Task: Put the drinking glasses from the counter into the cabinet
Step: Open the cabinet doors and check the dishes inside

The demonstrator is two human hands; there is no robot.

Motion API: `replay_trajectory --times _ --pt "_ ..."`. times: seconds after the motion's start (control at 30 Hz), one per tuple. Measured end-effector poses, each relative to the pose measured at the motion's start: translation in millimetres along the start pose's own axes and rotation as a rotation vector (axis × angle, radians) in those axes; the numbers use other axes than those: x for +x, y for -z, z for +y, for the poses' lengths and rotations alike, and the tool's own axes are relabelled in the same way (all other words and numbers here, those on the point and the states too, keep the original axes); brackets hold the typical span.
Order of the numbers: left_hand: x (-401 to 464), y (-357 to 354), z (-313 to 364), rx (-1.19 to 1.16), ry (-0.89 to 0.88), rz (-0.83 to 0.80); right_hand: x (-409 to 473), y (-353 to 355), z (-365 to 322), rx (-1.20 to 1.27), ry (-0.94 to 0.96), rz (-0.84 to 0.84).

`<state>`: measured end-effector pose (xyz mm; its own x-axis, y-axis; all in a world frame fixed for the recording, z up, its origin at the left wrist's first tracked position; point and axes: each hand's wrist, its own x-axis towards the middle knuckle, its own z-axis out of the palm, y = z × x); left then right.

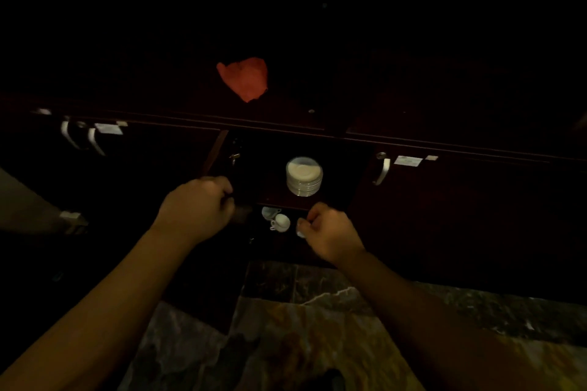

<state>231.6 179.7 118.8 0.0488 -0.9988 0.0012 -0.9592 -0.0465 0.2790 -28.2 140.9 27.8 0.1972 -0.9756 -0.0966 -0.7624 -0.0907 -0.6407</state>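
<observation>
Dark cabinet [317, 143] stands open past both hands: left hand [198, 209] curls on something unclear, right hand [330, 232] pinches a small glass [300, 228], probably light, slick, breakable, so grip its sides.

Illumination is very dim; the upper frame is nearly black. Light is received mainly by the stack of saucers [304, 176] and the forearms. Soft blur and wide-angle edge curvature are observed.

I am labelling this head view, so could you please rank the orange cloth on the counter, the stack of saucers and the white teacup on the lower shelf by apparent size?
1. orange cloth
2. stack of saucers
3. white teacup

They lie at different depths, so true sizes stay unsure.
</observation>
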Motion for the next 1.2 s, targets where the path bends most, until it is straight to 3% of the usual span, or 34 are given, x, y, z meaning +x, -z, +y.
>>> replay_trajectory --times 0.27,0.43,0.73,0.93,1.2 --pt "64 -96 133 -0.255 -0.074 -0.185 87 97 119 0.209 -0.302 0.23" --pt "104 -139 190 -0.335 -0.052 -0.257 126 110 150 0.337 -0.267 0.164" --pt "176 -150 241 -0.252 -0.038 -0.189 130 97 165 0.562 -0.304 0.028" --pt "189 -156 261 -0.224 -0.073 -0.177 113 95 164 0.409 -0.272 0.044" --pt "135 -161 268 -0.122 -0.346 -0.155 35 92 178 0.293 -0.159 0.095"
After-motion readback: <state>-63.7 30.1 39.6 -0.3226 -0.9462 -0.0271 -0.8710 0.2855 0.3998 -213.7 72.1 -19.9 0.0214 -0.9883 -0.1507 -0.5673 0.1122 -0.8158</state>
